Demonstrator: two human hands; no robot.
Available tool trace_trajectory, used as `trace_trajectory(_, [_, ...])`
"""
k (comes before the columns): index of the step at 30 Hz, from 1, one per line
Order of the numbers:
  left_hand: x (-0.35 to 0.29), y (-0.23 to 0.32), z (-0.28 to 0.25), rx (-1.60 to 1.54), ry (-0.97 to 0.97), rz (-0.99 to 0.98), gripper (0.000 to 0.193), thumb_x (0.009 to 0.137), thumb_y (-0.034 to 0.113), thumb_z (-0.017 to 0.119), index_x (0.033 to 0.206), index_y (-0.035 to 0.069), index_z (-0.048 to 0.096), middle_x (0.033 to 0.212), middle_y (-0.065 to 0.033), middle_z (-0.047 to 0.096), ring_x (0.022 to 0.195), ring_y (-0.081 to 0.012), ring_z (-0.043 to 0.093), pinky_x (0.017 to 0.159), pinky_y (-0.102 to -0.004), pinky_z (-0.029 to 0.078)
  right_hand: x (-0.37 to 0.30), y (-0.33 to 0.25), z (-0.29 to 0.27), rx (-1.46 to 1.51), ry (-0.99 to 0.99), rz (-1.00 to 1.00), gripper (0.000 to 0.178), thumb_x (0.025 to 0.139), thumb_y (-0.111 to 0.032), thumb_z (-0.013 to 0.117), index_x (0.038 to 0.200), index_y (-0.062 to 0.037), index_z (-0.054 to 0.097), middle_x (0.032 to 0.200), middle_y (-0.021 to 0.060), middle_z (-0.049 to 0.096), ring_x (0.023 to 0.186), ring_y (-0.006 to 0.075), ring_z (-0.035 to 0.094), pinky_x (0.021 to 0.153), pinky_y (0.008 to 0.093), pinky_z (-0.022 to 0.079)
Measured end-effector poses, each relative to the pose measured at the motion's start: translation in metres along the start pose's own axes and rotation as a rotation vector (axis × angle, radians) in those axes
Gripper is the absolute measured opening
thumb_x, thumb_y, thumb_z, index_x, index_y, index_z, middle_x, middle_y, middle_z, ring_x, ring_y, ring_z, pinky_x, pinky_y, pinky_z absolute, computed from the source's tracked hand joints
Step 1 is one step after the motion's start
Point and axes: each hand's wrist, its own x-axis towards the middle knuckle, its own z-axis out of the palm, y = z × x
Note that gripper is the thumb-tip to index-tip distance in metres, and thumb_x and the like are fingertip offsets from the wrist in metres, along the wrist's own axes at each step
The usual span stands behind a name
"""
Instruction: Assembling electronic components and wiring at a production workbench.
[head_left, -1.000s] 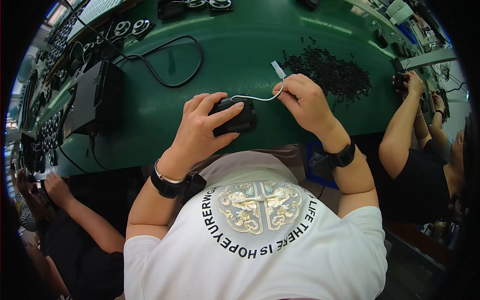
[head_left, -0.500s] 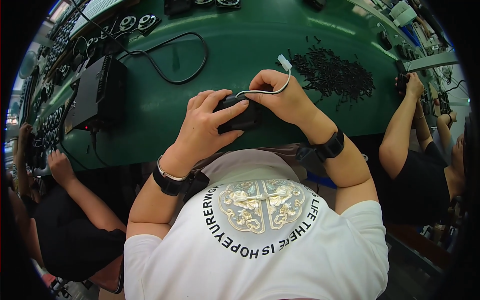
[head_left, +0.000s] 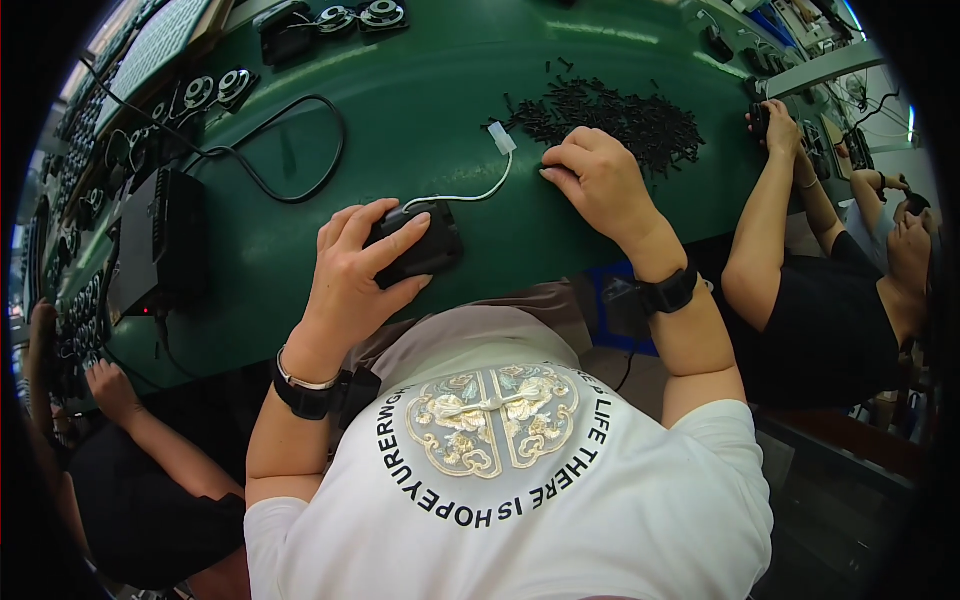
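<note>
My left hand (head_left: 352, 262) lies over the left side of a black plastic case (head_left: 432, 246) on the green table, gripping it between thumb and fingers. A thin pale cable (head_left: 478, 197) comes out of the case's top and curves up to a white plug connector (head_left: 502, 139). To the right, my right hand (head_left: 603, 188) is just in front of a pile of small black rod-shaped pieces (head_left: 640, 125). Its thumb and forefinger are pinched together, with a dark bit showing at the tips, too small to name.
A black box (head_left: 158, 240) with a red light stands left, near a looped black cord (head_left: 335, 165). Round speakers (head_left: 383, 14) lie at the back. Co-workers' arms are at both sides, one hand (head_left: 780, 130) at right, another (head_left: 113, 390) at left.
My right hand has left the case and cable and moved right, to the pile. My left hand stays on the case. The whole view has shifted a little.
</note>
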Motion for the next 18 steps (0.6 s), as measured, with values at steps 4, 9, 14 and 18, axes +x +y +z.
trace_trajectory(4, [0.000,0.001,0.001,0.012,-0.001,-0.020,0.061,0.061,0.013,0.083,0.119,0.022,0.068,0.125,-0.0115,0.058,0.114,-0.0329,0.052,0.098,-0.0446,0.039,0.003,0.000,0.004,-0.058,-0.041,-0.039,0.006,0.085,-0.003,0.067,0.090,-0.0017,0.066,0.085,0.0066,0.062,0.073,0.0175,0.060,0.068,0.0267,0.049])
trace_trajectory(9, [0.001,0.000,0.002,0.017,0.007,-0.023,0.061,0.062,0.014,0.083,0.121,0.024,0.067,0.125,-0.0111,0.058,0.114,-0.0327,0.052,0.098,-0.0445,0.039,-0.005,-0.050,-0.006,0.678,-0.248,0.319,0.005,0.088,-0.003,0.065,0.093,-0.0014,0.064,0.082,0.0058,0.060,0.073,0.0157,0.059,0.067,0.0260,0.047])
trace_trajectory(14, [0.000,-0.002,0.003,0.009,0.020,-0.016,0.062,0.063,0.015,0.083,0.122,0.026,0.067,0.124,-0.0109,0.058,0.113,-0.0324,0.052,0.098,-0.0444,0.039,-0.006,-0.079,0.022,0.970,-0.284,0.261,0.004,0.089,-0.002,0.064,0.093,-0.0004,0.062,0.081,0.0055,0.058,0.073,0.0142,0.058,0.066,0.0260,0.047])
trace_trajectory(18, [0.001,-0.001,0.005,0.008,0.017,-0.017,0.062,0.063,0.015,0.083,0.122,0.026,0.067,0.124,-0.0109,0.058,0.113,-0.0324,0.052,0.097,-0.0443,0.040,-0.002,-0.081,0.027,0.720,-0.195,0.068,0.007,0.087,0.000,0.065,0.093,-0.0002,0.062,0.083,0.0063,0.059,0.073,0.0145,0.059,0.065,0.0263,0.047])
